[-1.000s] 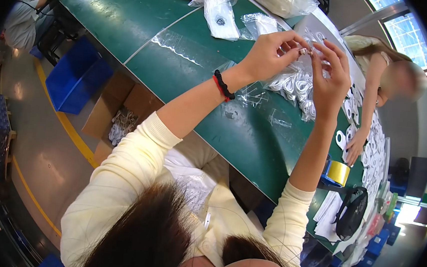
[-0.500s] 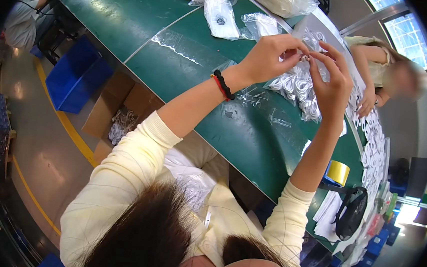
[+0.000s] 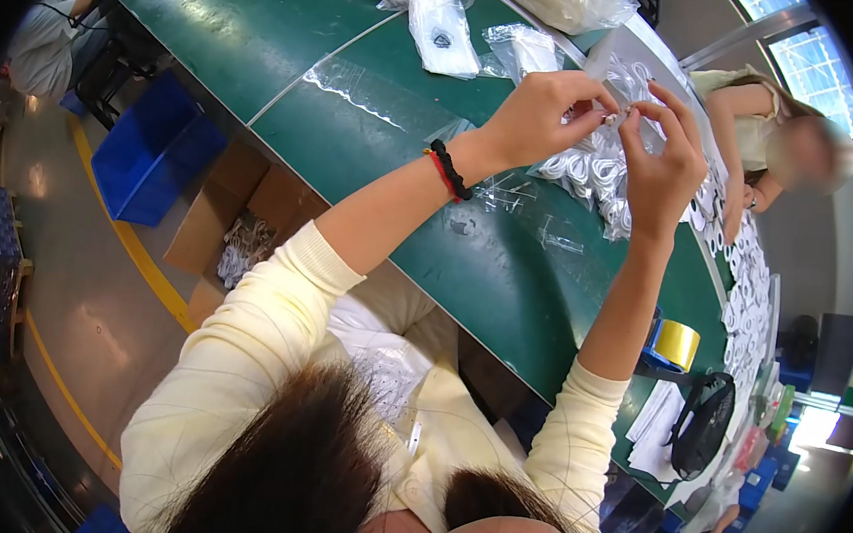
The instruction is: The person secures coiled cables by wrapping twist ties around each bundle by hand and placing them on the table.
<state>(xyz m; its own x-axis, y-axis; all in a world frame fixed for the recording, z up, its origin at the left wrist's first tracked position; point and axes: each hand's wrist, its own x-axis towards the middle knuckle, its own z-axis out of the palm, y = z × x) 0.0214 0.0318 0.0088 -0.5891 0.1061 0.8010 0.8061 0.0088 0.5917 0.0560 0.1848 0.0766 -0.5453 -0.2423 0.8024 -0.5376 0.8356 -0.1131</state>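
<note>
My left hand (image 3: 549, 116), with a black and red band at its wrist, pinches a tiny whitish piece (image 3: 610, 120) between thumb and forefinger. Close on its right, my right hand (image 3: 663, 160) has thumb and forefinger pressed together near the same piece; what they hold is too small to name. Both hands are raised over the green table (image 3: 466, 280). Beneath and behind them lies a heap of coiled white cables (image 3: 594, 175), partly hidden by the hands. Clear plastic bags (image 3: 522, 194) lie flat below my left wrist.
White packets (image 3: 443, 32) and bagged cables lie at the table's far side. A yellow tape roll (image 3: 677, 345) and a black pouch (image 3: 702, 429) are at the right. A co-worker's arm (image 3: 733, 130) reaches over white parts. A cardboard box (image 3: 213, 210) and blue bin (image 3: 155, 150) stand left.
My fingers have shifted slightly around the tiny piece, and my right thumb and forefinger have closed together. The co-worker's hand has moved back from the tape roll.
</note>
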